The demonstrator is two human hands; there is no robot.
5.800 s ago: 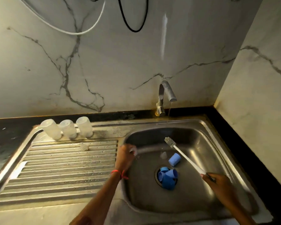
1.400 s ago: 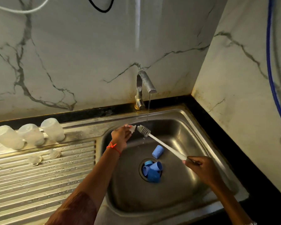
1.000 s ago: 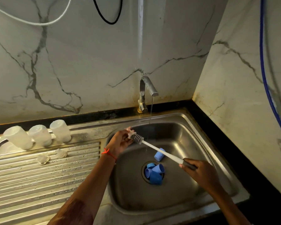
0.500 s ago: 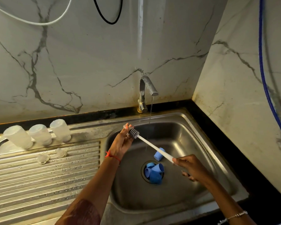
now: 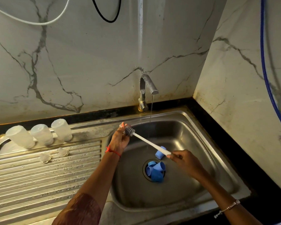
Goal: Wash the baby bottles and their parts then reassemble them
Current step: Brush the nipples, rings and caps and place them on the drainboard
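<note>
My left hand (image 5: 119, 139) holds a small clear teat (image 5: 121, 125) at its fingertips over the sink's left rim. My right hand (image 5: 184, 160) grips the white handle of a bottle brush (image 5: 146, 141), whose grey head presses against the teat. Three clear bottles (image 5: 40, 134) stand upside down in a row at the back of the draining board. Two clear teats (image 5: 53, 155) lie on the ribbed board in front of them. Several blue caps (image 5: 155, 171) sit piled over the drain, and one more blue cap (image 5: 159, 154) lies just beyond them.
A thin stream runs from the metal tap (image 5: 147, 88) into the steel sink (image 5: 209, 143). The ribbed draining board (image 5: 39, 176) lies to the left. Marble walls close in behind and on the right, with a black counter strip (image 5: 234, 151) between sink and wall.
The brush head has gone from under the stream to the teat in my left hand. My right hand has slid up the handle. A second teat now lies on the draining board.
</note>
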